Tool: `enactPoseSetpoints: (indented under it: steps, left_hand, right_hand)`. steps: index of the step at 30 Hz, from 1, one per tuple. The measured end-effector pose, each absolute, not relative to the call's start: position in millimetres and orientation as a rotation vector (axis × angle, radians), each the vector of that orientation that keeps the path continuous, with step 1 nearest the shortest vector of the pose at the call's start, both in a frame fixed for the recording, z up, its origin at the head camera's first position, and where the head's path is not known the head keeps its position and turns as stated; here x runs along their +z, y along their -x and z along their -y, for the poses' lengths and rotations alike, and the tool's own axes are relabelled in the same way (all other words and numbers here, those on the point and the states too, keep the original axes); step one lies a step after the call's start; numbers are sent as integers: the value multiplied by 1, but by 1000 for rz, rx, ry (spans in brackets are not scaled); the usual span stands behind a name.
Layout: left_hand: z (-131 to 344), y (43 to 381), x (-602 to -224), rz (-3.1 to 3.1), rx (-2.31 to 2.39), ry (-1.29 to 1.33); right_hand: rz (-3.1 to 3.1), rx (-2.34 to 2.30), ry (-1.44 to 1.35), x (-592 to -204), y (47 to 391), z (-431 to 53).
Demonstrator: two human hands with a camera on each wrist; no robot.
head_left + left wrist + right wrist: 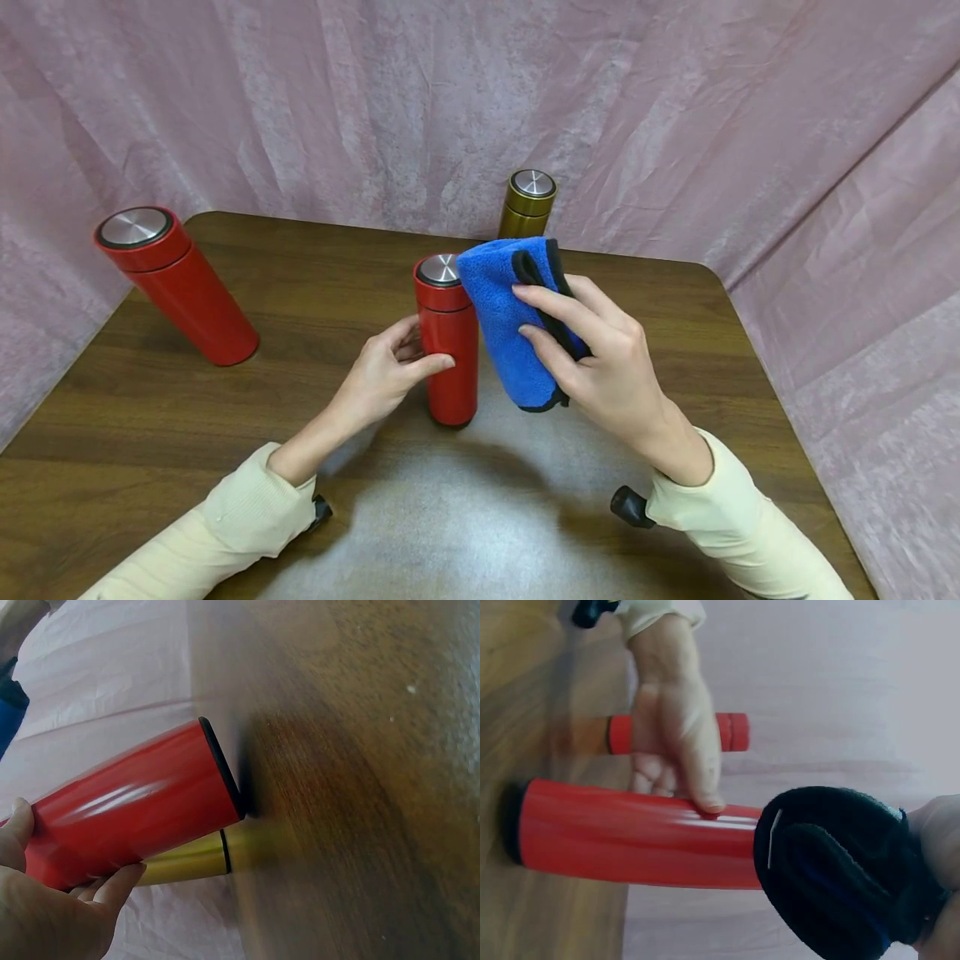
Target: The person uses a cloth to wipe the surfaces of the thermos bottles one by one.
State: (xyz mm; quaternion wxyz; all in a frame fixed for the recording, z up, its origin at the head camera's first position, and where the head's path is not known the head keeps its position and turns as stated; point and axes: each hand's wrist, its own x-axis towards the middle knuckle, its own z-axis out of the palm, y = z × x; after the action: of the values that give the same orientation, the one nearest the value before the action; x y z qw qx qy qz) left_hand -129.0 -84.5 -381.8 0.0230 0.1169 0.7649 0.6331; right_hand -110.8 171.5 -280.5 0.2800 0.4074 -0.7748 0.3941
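Note:
A red vacuum flask (pixel 454 392) with a steel-topped lid is in the middle of the head view. My left hand (pixel 386 367) grips its side, thumb across the front and fingers behind. Whether its black-rimmed base touches the table or hangs just above, I cannot tell. My right hand (pixel 618 358) holds a folded blue cloth (pixel 498 321) with black edging, pinched between thumb and fingers. That cloth covers the right edge of the flask's lid in the head view; contact is unclear. From the right wrist, the dark edging of the cloth (pixel 821 862) hides the flask's upper end.
Another red flask (pixel 198 304) stands at the left of the brown wooden table (pixel 337 271). Behind the cloth is a gold flask (pixel 525 218), its lower part hidden. A pink curtain (pixel 420 108) hangs beyond the table's far edge and along the right side.

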Motion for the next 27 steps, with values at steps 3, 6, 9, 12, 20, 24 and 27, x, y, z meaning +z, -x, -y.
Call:
enactPoseSetpoints:
  steps: [3,6,9,12,20,24,27]
  left_hand:
    - [84,129,-382,-2369,1961,-366]
    - [85,130,-382,-2378,1957,-365]
    - [85,130,-383,-2384,1955,-369]
    - [86,130,-383,-2399,1948,-360]
    - [87,132,-383,-2410,1950,-367]
    - [88,133,-384,-2388,1973,-365]
    - [89,133,-384,-2384,1978,-365]
  right_hand:
    - [2066,1000,-1124,-290,113,-168]
    - [2105,964,-1139,-303,114,-165]
    - [2150,900,-1142,-314,115,-164]
    - [2188,862,-1152,-322,116,-163]
    - [2283,786,-1191,-338,111,-162]
    - [2335,738,-1226,-346,107,-162]
    - [2360,714,-1239,-350,105,-163]
